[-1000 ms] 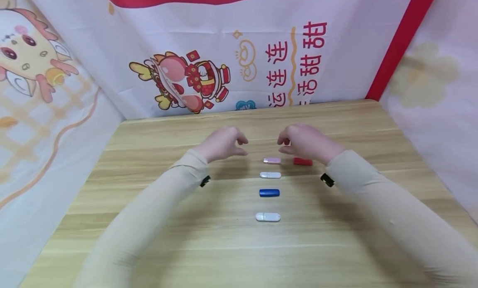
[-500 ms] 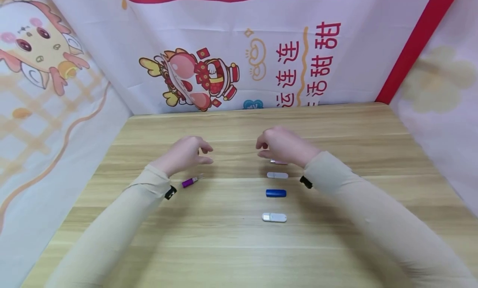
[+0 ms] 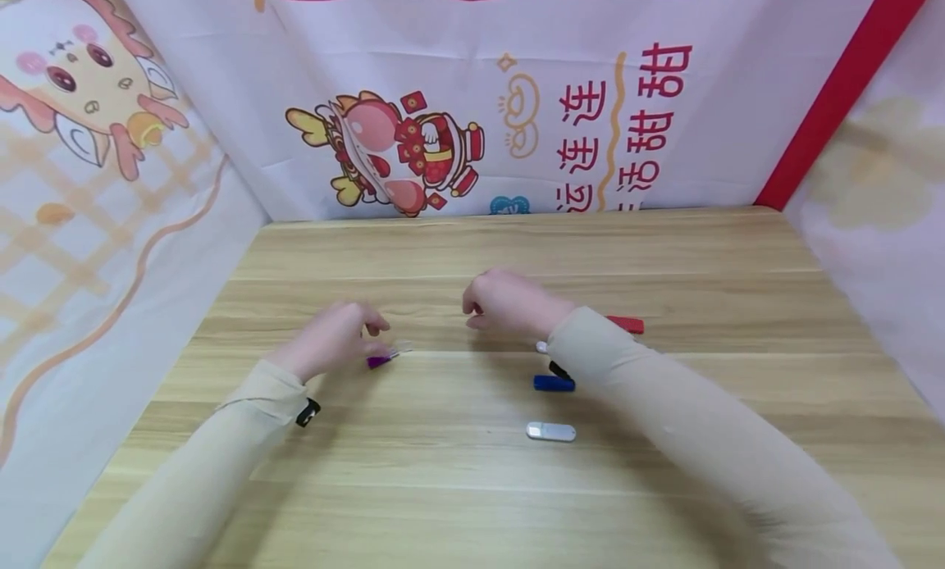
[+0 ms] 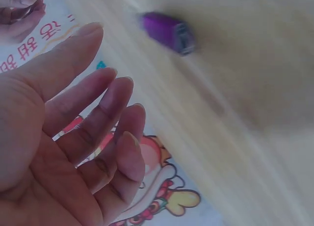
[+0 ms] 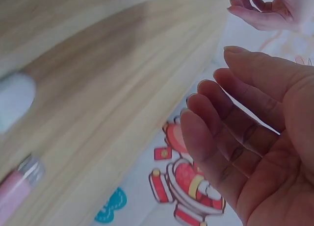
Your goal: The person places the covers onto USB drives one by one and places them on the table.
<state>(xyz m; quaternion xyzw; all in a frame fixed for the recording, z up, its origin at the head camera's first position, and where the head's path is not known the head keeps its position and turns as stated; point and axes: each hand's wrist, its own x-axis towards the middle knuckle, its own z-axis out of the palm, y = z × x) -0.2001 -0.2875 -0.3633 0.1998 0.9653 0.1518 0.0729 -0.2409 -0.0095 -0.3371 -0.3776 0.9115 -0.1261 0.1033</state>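
My left hand [image 3: 332,335] hovers just beyond a purple USB stick [image 3: 379,361], which has a clear piece [image 3: 403,347] at its metal end. In the left wrist view the fingers are loosely bent, hold nothing, and stand apart from the purple stick. My right hand [image 3: 513,302] is over the middle of the table, its fingers gently curved around nothing. Behind its wrist, a white USB stick [image 3: 542,348] is partly covered by the sleeve. A pink USB stick [image 5: 14,189] shows in the right wrist view; the arm hides it from the head camera.
Right of centre on the wooden table [image 3: 443,479] lie a blue USB stick [image 3: 554,384] and, nearer, another white one [image 3: 550,431]. A red stick [image 3: 625,324] lies beyond the right forearm. Printed cloth [image 3: 546,20] walls the back and sides.
Both hands have moved left and a little nearer. The left hand has come down close to the purple stick. The right forearm now covers the pink stick, and the head view has turned slightly left.
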